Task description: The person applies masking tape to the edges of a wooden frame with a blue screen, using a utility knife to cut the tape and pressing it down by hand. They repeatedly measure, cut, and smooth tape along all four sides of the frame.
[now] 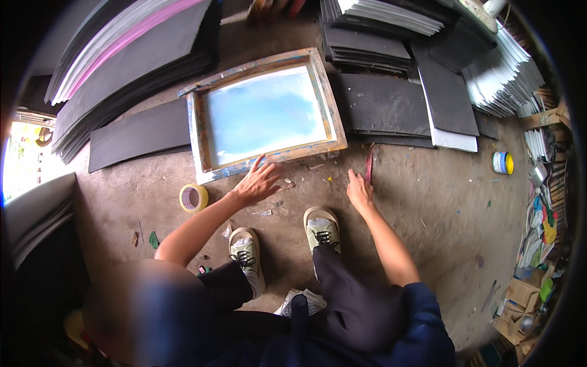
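Observation:
A paint-stained wooden screen-printing frame lies ahead of me, with a pale blue and white sheet stretched inside it. My left hand reaches to the frame's near edge, fingers spread and slightly blurred, with nothing in them. Whether its fingertips touch the wood I cannot tell. To the right, my right hand is low over the floor with its fingers curled. A long thin red object sticks out from beside its knuckles and seems to be in the grip; its exact kind is unclear.
A roll of tape rests left of my feet. Black sheets in a tall stack stand at the far left. More black boards and white sheets lie to the right. A yellow-and-blue tub stands at right; scraps litter the floor.

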Motion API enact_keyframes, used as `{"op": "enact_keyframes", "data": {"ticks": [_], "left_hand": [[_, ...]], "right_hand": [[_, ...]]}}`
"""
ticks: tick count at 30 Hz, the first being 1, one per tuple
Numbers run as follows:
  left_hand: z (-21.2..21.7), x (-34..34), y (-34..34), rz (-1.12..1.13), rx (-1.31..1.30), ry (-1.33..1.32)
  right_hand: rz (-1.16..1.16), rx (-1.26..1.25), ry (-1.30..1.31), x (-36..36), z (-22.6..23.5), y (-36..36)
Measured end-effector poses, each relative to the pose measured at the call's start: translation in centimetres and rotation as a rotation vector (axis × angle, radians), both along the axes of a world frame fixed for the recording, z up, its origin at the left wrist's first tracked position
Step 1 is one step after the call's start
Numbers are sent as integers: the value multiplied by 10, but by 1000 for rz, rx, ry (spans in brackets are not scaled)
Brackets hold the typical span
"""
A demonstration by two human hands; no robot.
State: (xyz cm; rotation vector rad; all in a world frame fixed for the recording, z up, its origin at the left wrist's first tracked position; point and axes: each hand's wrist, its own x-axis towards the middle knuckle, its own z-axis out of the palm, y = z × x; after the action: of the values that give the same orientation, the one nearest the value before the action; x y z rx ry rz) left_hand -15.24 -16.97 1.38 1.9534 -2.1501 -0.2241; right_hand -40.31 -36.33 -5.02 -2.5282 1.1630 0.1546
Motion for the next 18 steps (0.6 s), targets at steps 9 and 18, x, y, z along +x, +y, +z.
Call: {"op": "enact_keyframes", "data": {"ticks": [9, 18], "left_hand": [[96, 14, 71, 221, 65, 228], [241, -59, 40, 445, 149, 1439]], "right_hand": [[109, 238, -538, 27, 128, 0], [769, -208, -788, 57, 327, 66]]}}
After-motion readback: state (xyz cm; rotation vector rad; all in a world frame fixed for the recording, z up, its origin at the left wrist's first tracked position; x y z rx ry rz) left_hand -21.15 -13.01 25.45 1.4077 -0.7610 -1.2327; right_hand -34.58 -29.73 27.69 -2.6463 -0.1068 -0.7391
